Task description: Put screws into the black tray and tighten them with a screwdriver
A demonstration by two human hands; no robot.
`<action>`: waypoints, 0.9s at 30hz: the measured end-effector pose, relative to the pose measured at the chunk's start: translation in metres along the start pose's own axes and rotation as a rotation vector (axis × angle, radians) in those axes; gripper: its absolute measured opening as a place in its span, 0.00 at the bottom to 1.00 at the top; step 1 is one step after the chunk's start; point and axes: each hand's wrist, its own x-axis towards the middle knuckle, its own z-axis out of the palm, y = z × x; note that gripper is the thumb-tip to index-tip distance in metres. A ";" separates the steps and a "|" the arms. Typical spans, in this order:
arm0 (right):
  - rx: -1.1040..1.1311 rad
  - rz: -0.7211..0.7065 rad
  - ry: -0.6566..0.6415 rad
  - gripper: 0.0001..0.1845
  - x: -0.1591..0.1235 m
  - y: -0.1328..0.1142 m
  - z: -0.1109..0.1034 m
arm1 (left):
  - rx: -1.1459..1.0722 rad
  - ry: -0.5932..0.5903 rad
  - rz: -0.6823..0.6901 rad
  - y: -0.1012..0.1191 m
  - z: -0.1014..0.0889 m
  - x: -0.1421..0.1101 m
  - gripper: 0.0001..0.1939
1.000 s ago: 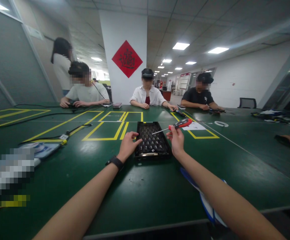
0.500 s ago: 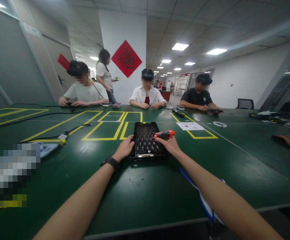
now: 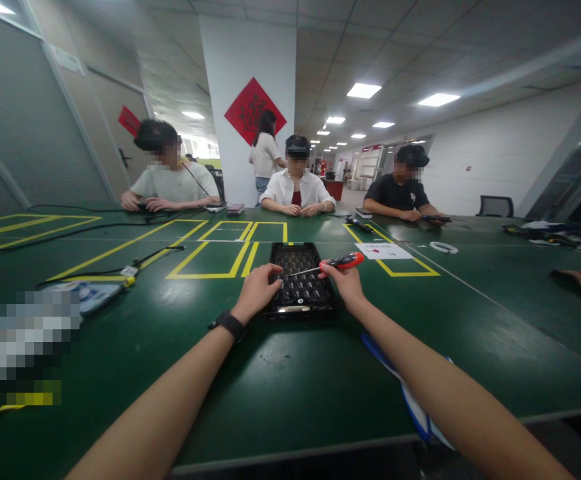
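Note:
In front of me on the green table lies a black rectangular case [image 3: 303, 293], its inside lined with rows of small shiny bits too small to name. My right hand [image 3: 346, 283] grips a screwdriver [image 3: 343, 262] by its red and black handle, over the case's right side. The thin metal shaft points left across the case. My left hand [image 3: 259, 290], with a dark band on its wrist, reaches over the case's left edge. Its thumb and forefinger are bent toward each other beside the screwdriver's tip; whatever lies between them is too small to make out.
A blue-and-white object [image 3: 410, 400] lies under my right forearm at the table's edge. Beyond the case are a printed paper [image 3: 384, 251], a white ring [image 3: 443, 247] and yellow tape outlines [image 3: 205, 276]. A bag-like packet [image 3: 87, 297] and cables lie left. Several people sit around the table.
My left hand has moved from the case's left side up over its edge, to the screwdriver's tip. The screwdriver has shifted slightly right and up. A person behind has walked right.

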 end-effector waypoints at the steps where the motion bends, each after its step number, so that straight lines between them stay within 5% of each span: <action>1: 0.033 0.019 0.035 0.14 0.001 0.001 0.000 | -0.035 -0.024 -0.006 0.003 0.002 -0.001 0.15; 9: 0.154 0.122 0.115 0.13 0.000 0.010 0.002 | -0.238 -0.022 -0.086 0.016 0.009 -0.003 0.10; 16: 0.099 -0.078 0.222 0.13 -0.004 -0.004 0.003 | -0.230 -0.015 -0.109 0.018 0.009 -0.005 0.09; 27: -0.226 -0.205 0.092 0.12 -0.024 -0.031 0.014 | -0.155 -0.042 -0.083 0.013 0.014 -0.006 0.11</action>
